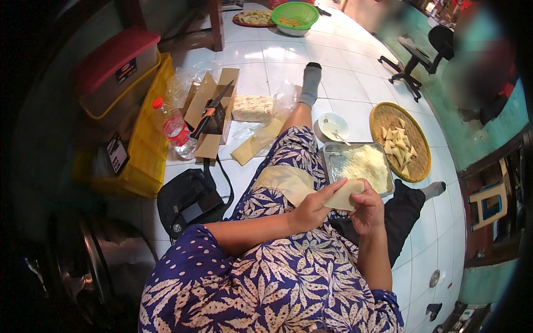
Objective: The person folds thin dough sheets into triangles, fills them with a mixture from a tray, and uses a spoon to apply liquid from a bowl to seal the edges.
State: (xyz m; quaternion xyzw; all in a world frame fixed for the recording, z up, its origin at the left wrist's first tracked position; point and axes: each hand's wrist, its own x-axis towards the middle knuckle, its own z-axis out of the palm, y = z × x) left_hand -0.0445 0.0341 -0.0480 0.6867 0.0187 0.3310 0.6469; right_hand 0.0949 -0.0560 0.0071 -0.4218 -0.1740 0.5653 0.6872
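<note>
We have the pale cream pastry wrapper (345, 197) at the near edge of the metal tray (331, 164), its left side pinched in our left hand (312, 210) and its right side between the thumb and fingers of our right hand (367, 211). We judge it light, limp and easily torn, best held flat-fingered by the edges. It looks thin, smooth and faintly translucent; we cannot tell whether it is folded.

Two hands (368, 210) — one metal tray (334, 160), one red-capped bottle (176, 131), two grey socks (311, 83) — one green basket (296, 11)
</note>
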